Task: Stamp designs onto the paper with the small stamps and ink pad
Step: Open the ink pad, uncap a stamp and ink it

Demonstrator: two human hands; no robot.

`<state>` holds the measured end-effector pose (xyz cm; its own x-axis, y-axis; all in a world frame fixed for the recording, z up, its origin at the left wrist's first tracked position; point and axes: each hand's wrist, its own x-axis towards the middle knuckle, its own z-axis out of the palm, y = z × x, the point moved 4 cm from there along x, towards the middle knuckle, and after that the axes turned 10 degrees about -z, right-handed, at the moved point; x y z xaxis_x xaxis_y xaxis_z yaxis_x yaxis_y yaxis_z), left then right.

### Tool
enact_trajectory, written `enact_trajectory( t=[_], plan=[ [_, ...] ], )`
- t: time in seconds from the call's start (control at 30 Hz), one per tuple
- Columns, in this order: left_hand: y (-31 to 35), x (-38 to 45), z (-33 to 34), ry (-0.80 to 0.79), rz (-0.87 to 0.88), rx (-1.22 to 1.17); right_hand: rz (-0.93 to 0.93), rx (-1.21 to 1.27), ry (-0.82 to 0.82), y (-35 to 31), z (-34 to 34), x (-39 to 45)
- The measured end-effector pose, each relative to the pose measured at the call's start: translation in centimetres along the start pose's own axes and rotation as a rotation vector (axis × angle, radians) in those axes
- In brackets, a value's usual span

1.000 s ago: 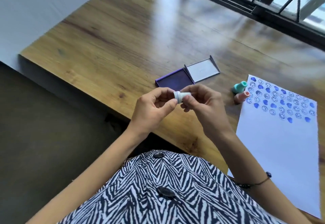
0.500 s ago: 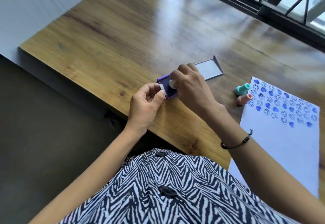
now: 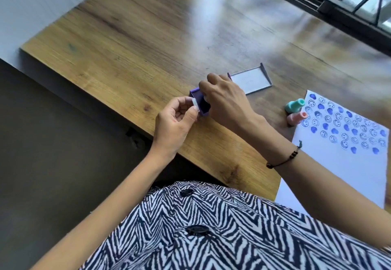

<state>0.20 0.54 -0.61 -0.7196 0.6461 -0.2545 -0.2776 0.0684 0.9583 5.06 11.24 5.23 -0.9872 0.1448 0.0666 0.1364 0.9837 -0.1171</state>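
A purple ink pad (image 3: 201,103) lies open on the wooden table (image 3: 148,36), its lid (image 3: 249,81) flat behind it. My right hand (image 3: 226,98) is curled over the pad and holds a small stamp that its fingers hide almost wholly. My left hand (image 3: 175,121) pinches the white stamp cap (image 3: 195,103) just left of the pad. A white paper (image 3: 338,164) with rows of blue smiley and heart prints lies to the right. Beside its top corner lie a teal stamp (image 3: 294,105) and a pink stamp (image 3: 296,117).
The table's front edge runs diagonally just under my left hand, with dark floor below. A window frame with bars (image 3: 338,0) runs along the far right. My zebra-patterned clothing (image 3: 211,227) fills the bottom of the view.
The cap came off the white stamp and stays in my left hand. My right hand carried the stamp away from me and down onto the ink pad.
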Motion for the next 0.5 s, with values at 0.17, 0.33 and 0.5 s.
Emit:
enact_trajectory(
  t=[0.17,0.33,0.5],
  plan=[
    [0.3,-0.2,0.3,-0.018,0.007,0.035,0.067,0.002,-0.005,0.0,0.3,-0.4],
    [0.6,-0.9,1.3,-0.023,0.063,0.043,0.2,0.209,0.068,0.7,-0.9,-1.6],
    [0.7,-2.7,5.6,-0.257,0.092,0.146,0.55,0.508,0.582,3.0,-3.5,-10.6]
  ],
)
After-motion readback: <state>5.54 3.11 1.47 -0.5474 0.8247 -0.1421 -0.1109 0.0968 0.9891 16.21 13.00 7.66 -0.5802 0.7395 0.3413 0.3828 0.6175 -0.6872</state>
